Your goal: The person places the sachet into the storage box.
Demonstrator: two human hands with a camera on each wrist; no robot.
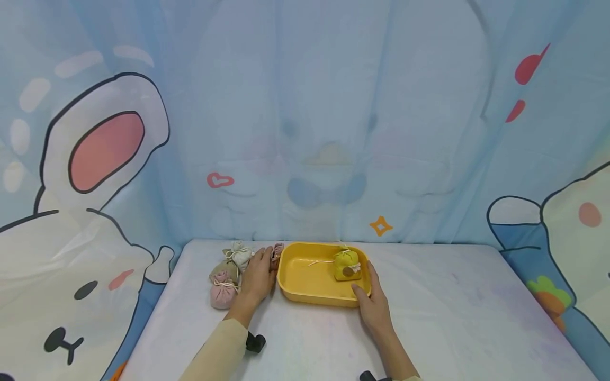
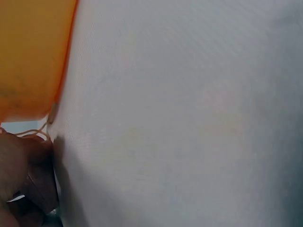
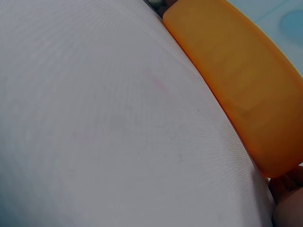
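Observation:
A yellow tray (image 1: 310, 300) stands on the table, with a yellow-green drawstring pouch (image 1: 347, 264) inside at its right end. My right hand (image 1: 375, 307) grips the tray's right end, thumb over the rim and fingers along the outer wall. Just left of the tray, my left hand (image 1: 257, 278) holds a brown drawstring pouch (image 1: 276, 255), mostly hidden by the fingers. In the left wrist view, part of that brown pouch (image 2: 41, 187) shows beside the fingers, its cord near the tray wall (image 2: 33, 61). The right wrist view shows the tray's outer side (image 3: 236, 80).
Left of my left hand sit a white pouch (image 1: 240, 254), an olive pouch (image 1: 229, 269) and a pink pouch (image 1: 223, 291), close together. A white cloth covers the table (image 1: 452, 317). Behind it hangs a blue cartoon curtain (image 1: 333, 106).

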